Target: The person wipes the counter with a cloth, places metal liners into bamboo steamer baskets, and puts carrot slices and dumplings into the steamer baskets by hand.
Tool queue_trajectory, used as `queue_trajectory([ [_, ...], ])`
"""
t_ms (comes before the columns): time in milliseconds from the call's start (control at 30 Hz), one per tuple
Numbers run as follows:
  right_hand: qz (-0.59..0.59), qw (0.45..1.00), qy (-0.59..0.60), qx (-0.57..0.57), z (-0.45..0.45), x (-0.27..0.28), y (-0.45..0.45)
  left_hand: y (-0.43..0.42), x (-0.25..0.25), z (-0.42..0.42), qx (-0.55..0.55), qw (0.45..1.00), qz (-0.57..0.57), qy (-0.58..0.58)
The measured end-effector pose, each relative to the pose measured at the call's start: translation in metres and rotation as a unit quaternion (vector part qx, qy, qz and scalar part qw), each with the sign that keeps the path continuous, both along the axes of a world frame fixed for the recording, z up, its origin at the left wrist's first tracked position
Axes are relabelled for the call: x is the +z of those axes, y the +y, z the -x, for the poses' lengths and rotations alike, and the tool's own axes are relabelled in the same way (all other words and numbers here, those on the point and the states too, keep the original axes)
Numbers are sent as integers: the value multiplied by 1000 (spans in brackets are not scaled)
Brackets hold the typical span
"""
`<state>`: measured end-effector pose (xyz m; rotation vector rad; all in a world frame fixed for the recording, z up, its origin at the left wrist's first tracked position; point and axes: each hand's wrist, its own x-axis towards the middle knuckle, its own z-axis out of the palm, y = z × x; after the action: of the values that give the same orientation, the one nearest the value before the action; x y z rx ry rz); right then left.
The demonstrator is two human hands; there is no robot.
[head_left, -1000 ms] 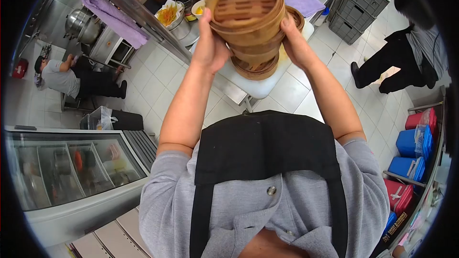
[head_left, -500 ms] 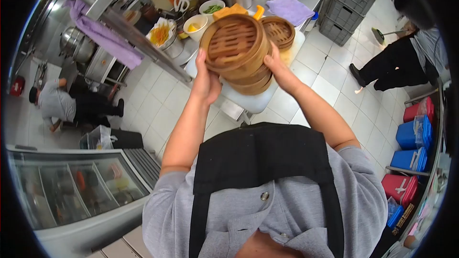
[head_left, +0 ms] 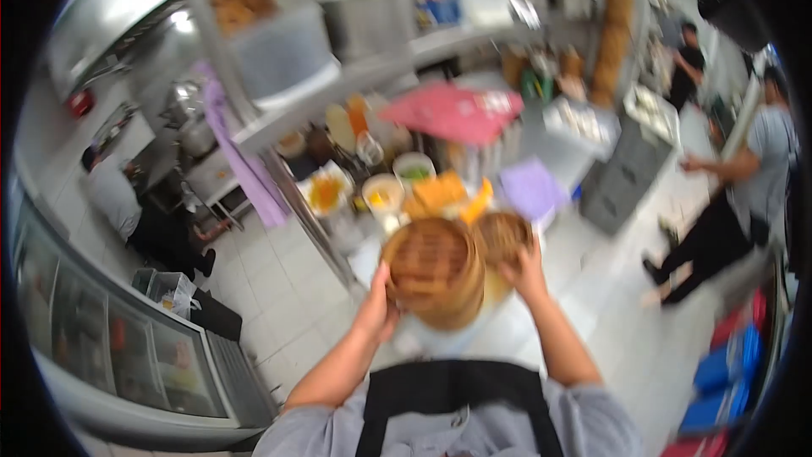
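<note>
At the near end of the tabletop (head_left: 550,148), touches two bamboo steamers

Presses the left hand (head_left: 372,311) against the large steamer (head_left: 433,275), with a curved grip, whether clamped or not too blurred to tell. Clamps the right hand (head_left: 524,273) on the rim of the small steamer (head_left: 505,239), just beside. Points the large steamer's slatted top upward, long axis roughly upright. Behind, near two bowls, one green-filled (head_left: 414,169), one yellow-filled (head_left: 381,195), shows one pink board (head_left: 452,112) and one purple cloth (head_left: 531,189). Blocks part of the yellow-orange block (head_left: 436,193) with the large steamer. Farther off, shows three people, one left (head_left: 118,199), one right (head_left: 744,186), one back (head_left: 687,66).
</note>
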<state>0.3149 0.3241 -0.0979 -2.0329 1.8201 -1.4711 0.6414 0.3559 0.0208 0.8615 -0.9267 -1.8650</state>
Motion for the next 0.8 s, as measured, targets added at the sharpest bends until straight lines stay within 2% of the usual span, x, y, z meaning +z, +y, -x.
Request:
queue_trajectory([
  [100, -63, 996, -63, 18, 15, 12, 7, 4, 14, 1, 13, 1000, 8, 7],
  [167, -125, 945, -287, 94, 29, 36, 12, 8, 24, 1, 28, 999, 22, 11],
  [233, -80, 907, -378, 165, 53, 47, 0, 11, 28, 6, 84, 996, -5, -11],
  [267, -61, 891, -405, 199, 61, 77, 7, 12, 32, 9, 100, 995, 5, -6],
  [367, -18, 896, -338, 287, 101, 155, -10, 17, 32, 20, 177, 984, 30, -5],
  [467, 123, 903, -215, 351, 106, 263, -17, 16, 27, 23, 202, 979, 16, 7],
  [533, 200, 869, -189, 412, 101, 320, -30, 20, 33, 29, 214, 976, 34, 10],
  [600, 254, 859, -137, 424, 88, 379, -36, 20, 32, 29, 211, 977, 32, 13],
  [700, 265, 856, -140, 422, 47, 460, -28, 20, 29, 28, 210, 977, 21, 15],
  [733, 323, 847, -88, 412, 34, 484, -37, 19, 28, 25, 210, 977, 25, 15],
  [800, 335, 819, -131, 447, -6, 533, -38, 16, 22, 22, 187, 982, 22, 19],
])
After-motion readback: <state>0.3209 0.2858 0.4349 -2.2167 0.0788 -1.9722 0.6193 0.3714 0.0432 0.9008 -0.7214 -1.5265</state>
